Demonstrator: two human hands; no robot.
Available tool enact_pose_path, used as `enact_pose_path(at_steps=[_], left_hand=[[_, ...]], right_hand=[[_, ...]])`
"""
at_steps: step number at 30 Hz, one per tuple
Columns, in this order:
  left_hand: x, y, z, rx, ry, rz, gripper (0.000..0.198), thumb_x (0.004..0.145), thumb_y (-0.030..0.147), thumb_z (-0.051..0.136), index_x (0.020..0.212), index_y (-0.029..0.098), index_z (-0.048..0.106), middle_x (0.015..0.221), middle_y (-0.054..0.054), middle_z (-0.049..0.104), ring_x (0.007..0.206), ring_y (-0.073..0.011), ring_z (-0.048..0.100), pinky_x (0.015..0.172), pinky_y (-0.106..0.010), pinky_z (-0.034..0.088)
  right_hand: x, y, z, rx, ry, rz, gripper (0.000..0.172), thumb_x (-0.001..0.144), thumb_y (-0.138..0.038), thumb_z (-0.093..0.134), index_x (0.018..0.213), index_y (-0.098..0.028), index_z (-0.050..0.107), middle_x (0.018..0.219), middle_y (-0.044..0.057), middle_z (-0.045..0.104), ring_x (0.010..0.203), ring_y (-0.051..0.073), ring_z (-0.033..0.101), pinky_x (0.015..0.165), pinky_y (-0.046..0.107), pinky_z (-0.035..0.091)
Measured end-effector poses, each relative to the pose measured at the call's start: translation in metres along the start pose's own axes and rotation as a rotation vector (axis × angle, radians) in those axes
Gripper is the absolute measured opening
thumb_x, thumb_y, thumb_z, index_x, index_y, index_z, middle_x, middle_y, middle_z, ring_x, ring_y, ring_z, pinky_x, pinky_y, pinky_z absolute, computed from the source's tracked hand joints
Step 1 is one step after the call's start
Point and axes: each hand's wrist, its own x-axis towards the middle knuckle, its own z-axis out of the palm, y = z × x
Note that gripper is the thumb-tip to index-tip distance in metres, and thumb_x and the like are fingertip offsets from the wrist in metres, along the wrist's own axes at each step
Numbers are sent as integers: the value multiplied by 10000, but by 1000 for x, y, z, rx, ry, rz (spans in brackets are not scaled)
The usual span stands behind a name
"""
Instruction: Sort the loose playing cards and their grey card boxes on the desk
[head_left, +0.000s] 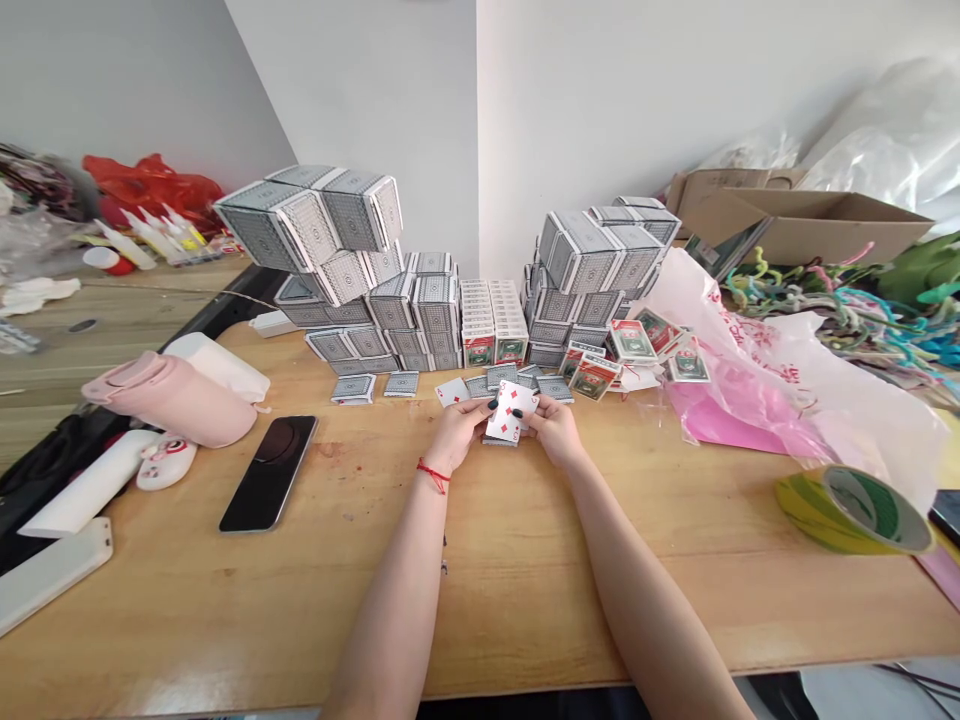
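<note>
My left hand [459, 432] and my right hand [553, 428] meet over the middle of the wooden table [525, 570] and together hold a small deck of playing cards [510, 412], its top card a red diamonds card facing up. A red string circles my left wrist. Just beyond my hands lie loose cards and small decks [517, 380], one face-up card [451, 391] to the left. Behind them rise stacks of grey-backed card packs on the left [330, 235] and on the right [600, 260], with boxed packs [491, 325] between.
A black phone [270, 472] lies left of my hands, next to a pink bottle [169, 398] and white items. A pink plastic bag [757, 385], a yellow-green tape roll [855, 508], colourful pipe cleaners [847, 300] and a cardboard box [802, 220] sit to the right.
</note>
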Motion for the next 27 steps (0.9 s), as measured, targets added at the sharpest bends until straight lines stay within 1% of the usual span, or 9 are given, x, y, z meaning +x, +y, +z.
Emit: enact_pose_path(at_steps=[3, 5, 9, 13, 17, 24, 27], left_hand=[[-3, 3, -1, -99, -89, -66, 338, 566, 318, 754, 847, 136, 704, 807, -72, 695, 795, -176, 620, 760, -290, 470], [-3, 3, -3, -113, -112, -95, 340, 558, 289, 763, 858, 138, 703, 829, -79, 698, 822, -180, 626, 789, -293, 468], [-2, 1, -5, -93, -88, -114, 369, 521, 257, 786, 856, 126, 703, 833, -91, 700, 787, -172, 629, 789, -301, 472], [-1, 2, -4, -71, -75, -119, 399, 499, 245, 799, 866, 120, 703, 831, -99, 702, 780, -177, 633, 787, -316, 477], [-1, 4, -3, -35, -34, -110, 416, 486, 241, 805, 871, 121, 703, 817, -95, 703, 778, -183, 637, 780, -323, 483], [-1, 3, -7, 44, -22, -100, 382, 433, 275, 822, 745, 91, 701, 737, -91, 694, 653, -156, 622, 714, -313, 493], [1, 1, -8, 97, -9, -86, 388, 422, 305, 821, 715, 83, 694, 697, -83, 684, 624, -152, 612, 677, -304, 489]], right_hand=[[-1, -1, -1, 27, -5, 1, 390, 474, -345, 799, 762, -180, 594, 723, 18, 701, 648, 200, 661, 638, 354, 554], [-1, -1, -2, 23, -8, -1, 385, 474, -339, 801, 758, -182, 595, 721, 14, 700, 639, 191, 657, 624, 340, 550], [-1, -2, -2, -5, -14, -15, 374, 471, -350, 800, 730, -192, 583, 687, 11, 691, 612, 193, 647, 598, 341, 547], [-1, 0, -2, -39, -18, -35, 345, 479, -357, 792, 688, -197, 568, 629, 0, 669, 558, 184, 627, 539, 324, 536], [0, 2, -4, -36, 0, -47, 322, 485, -330, 788, 691, -196, 579, 636, -4, 672, 556, 175, 623, 548, 317, 534], [0, 1, -4, -98, 15, -34, 312, 477, -326, 782, 639, -194, 551, 577, -11, 654, 489, 163, 595, 453, 276, 490], [0, 3, -3, -120, 20, -49, 301, 485, -331, 773, 647, -195, 559, 590, -5, 662, 492, 162, 598, 447, 269, 490]])
